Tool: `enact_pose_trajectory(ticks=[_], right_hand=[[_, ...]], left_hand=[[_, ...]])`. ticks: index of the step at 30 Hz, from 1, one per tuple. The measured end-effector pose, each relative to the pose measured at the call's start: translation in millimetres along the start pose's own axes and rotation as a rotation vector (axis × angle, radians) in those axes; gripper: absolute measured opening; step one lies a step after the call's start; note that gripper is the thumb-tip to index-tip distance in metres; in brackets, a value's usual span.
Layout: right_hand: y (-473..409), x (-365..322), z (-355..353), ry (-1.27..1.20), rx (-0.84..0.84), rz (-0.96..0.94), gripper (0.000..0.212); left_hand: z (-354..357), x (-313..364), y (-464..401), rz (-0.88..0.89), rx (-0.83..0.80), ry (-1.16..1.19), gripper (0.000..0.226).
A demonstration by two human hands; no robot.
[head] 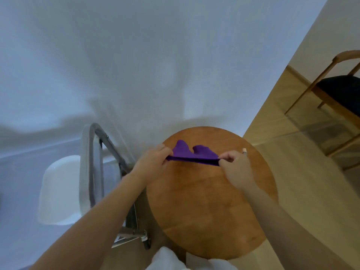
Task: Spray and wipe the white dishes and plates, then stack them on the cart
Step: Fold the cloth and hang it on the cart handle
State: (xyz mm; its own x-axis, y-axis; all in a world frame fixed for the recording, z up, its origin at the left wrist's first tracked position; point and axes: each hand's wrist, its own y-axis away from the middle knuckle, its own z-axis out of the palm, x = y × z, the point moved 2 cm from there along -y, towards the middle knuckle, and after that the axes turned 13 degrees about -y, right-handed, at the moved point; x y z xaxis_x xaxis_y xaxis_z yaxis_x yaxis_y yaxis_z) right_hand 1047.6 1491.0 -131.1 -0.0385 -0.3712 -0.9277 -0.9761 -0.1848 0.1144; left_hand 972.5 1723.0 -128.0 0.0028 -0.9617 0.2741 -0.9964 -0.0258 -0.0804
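Two hands were seen above the desk [204, 201]: a cloth [191, 154] was pinched taut between left hand [153, 159] and right hand [234, 166], toward twelve o'clock.

Round wooden table [204, 207]; wooden chair [335, 94] far right.

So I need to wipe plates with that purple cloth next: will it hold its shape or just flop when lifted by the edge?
Probably floppy: the purple cloth sags and folds between the left hand and right hand, each pinching an end. It seems light, since fingertip pinches hold it above the round wooden table. It is unlikely to slip.
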Motion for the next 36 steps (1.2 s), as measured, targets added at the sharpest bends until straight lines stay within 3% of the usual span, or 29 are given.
enact_pose_trajectory(ticks=[4, 8, 11, 16, 19, 25, 27, 28, 30, 33, 36], right_hand=[[47, 83, 6, 0.26, -0.15, 0.192, 0.025], [90, 146, 13, 0.275, -0.37, 0.446, 0.029], [97, 165, 17, 0.295, -0.505, 0.53, 0.034], [51, 173, 33, 0.134, -0.461, 0.553, 0.029], [3, 184, 49, 0.075, -0.356, 0.539, 0.013], [-47, 226, 83, 0.011, -0.162, 0.602, 0.021], [-47, 237, 90, -0.106, -0.083, 0.649, 0.013], [-45, 242, 90, -0.12, -0.026, 0.65, 0.016], [-36, 249, 85, -0.001, 0.1, 0.611, 0.047], [-11, 252, 80, 0.115, 0.139, 0.608, 0.071], [5, 250, 91, 0.089, -0.035, 0.721, 0.057]], left_hand=[[85, 14, 68, 0.03, -0.371, 0.023, 0.023], [148, 18, 115, -0.035, -0.619, 0.067, 0.02], [166, 12, 123, -0.093, -0.759, 0.115, 0.018], [180, -20, 87, -0.328, -0.658, 0.244, 0.019], [199, -39, 50, -0.414, -0.612, 0.29, 0.022], [248, -52, 3, -0.607, -0.46, 0.397, 0.023], [261, -52, 0, -0.714, -0.372, 0.45, 0.031], [265, -51, 2, -0.787, -0.329, 0.495, 0.036], [270, -46, 14, -0.938, -0.276, 0.574, 0.046], [276, -23, 45, -1.026, -0.375, 0.63, 0.053], [283, -7, 61, -1.067, -0.518, 0.687, 0.042]])
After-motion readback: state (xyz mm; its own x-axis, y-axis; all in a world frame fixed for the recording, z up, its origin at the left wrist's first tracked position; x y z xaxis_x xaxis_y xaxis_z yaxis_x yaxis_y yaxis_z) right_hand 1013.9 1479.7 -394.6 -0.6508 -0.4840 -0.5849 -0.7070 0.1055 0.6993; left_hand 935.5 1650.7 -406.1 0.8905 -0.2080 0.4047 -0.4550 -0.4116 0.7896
